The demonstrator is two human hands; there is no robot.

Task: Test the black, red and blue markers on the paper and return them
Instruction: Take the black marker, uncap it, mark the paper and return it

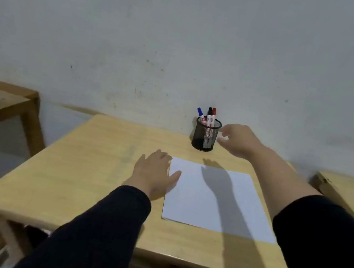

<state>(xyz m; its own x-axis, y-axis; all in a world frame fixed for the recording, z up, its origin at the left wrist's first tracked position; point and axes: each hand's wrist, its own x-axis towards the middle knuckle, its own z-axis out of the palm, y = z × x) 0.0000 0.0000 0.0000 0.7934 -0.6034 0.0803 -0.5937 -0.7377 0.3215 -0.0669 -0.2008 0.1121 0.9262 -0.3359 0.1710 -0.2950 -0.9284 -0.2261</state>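
A black mesh pen cup [205, 136] stands at the far edge of the wooden table [85, 179], against the wall. Three markers stick out of it: a blue-capped one [200, 112] leaning left, a black-capped one [209, 113] and a red-capped one [213, 113] upright. A blank white paper [214, 197] lies flat nearer to me. My left hand [153, 172] rests flat on the table with its thumb on the paper's left edge. My right hand [237, 139] hovers just right of the cup, fingers spread, holding nothing.
A grey wall rises directly behind the table. Another wooden table [0, 103] stands to the left, and a third one's corner [347, 193] shows at the right. My right arm's shadow falls across the paper.
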